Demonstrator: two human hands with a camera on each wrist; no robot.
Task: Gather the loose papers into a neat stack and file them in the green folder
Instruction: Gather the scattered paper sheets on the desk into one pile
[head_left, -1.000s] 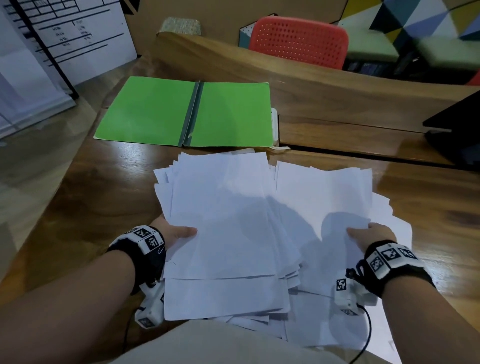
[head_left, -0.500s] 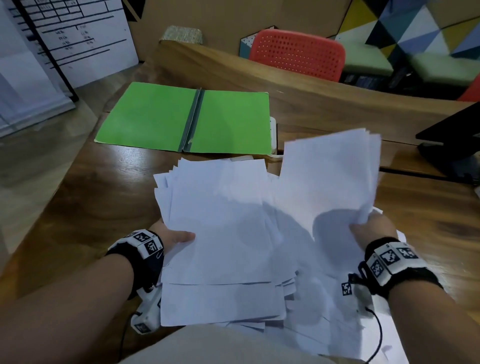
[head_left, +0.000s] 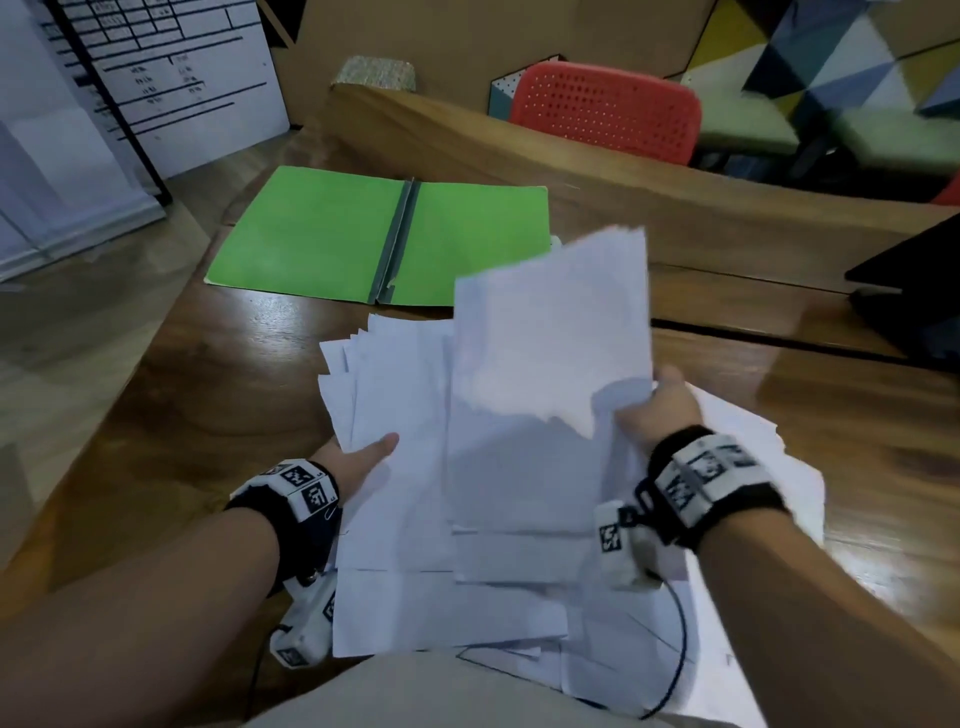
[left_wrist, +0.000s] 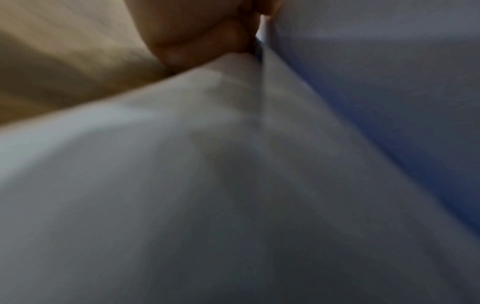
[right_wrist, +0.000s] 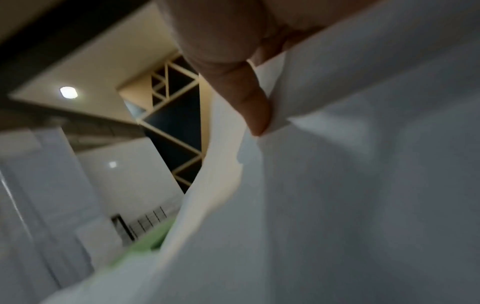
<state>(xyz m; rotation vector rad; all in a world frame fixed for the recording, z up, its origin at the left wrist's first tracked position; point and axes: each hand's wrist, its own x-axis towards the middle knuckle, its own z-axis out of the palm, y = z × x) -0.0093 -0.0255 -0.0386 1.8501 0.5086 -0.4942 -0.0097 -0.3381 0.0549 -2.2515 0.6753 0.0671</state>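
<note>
Glossy brown wooden bench (head_left: 218, 395) carries an open flat green card folder (head_left: 322, 239) at the far side. Right hand (head_left: 657, 410) pinches a raised bundle of white paper sheets (head_left: 550, 332); thumb (right_wrist: 249, 107) presses on it. Left hand (head_left: 358, 460) grips the messy white paper pile (head_left: 400, 519) lying near the folder, thumb on top.

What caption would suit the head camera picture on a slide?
Right hand lifts a bundle of white papers toward the left hand's pile, open green folder waiting behind.
</note>
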